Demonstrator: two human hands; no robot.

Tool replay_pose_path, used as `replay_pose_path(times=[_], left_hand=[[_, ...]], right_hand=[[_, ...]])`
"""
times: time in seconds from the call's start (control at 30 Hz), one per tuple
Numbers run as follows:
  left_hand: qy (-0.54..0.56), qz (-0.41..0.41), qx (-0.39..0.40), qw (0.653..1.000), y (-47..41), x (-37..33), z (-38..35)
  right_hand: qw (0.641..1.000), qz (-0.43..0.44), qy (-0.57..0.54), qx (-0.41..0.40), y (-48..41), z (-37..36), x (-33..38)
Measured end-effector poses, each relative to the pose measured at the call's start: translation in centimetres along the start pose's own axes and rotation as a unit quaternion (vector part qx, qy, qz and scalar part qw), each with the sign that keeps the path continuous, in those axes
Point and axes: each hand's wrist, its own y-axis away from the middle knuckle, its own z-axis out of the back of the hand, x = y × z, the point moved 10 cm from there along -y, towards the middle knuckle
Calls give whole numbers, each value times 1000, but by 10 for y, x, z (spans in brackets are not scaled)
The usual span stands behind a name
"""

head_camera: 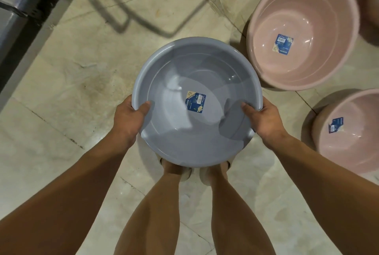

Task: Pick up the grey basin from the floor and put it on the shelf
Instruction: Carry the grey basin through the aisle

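Note:
The grey basin (pixel 194 74) is round and empty, with a blue label stuck on its bottom. It is held level above the tiled floor, over my feet. My left hand (pixel 129 121) grips its left rim, thumb inside the bowl and fingers hidden underneath. My right hand (pixel 264 121) grips the right rim the same way. The dark edge of a shelf unit (pixel 34 16) runs along the far left, with blurred goods on it.
A pink basin (pixel 320 4) stands on the floor at the upper right, a second pink basin (pixel 361 152) at the right edge, and part of another at the top right corner. A grey metal frame (pixel 127 12) rests on the cream tiles ahead.

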Motion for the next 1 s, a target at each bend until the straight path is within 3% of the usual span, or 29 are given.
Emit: replay_pose_path(times=[0.33,0.53,0.77,1.0], left_hand=[[6,-35,31,999,91,-131,20],[-55,-95,79,991,130,-223,5],[-119,-131,88,980,141,-286,-46],[-159,-115,69,978,130,-314,-125]], right_hand=[[992,-17,-109,-68,103,96,54],[982,14,-163,-96,143,154,83],[968,14,-210,-139,126,203,78],[964,-20,-229,-131,69,254,51]])
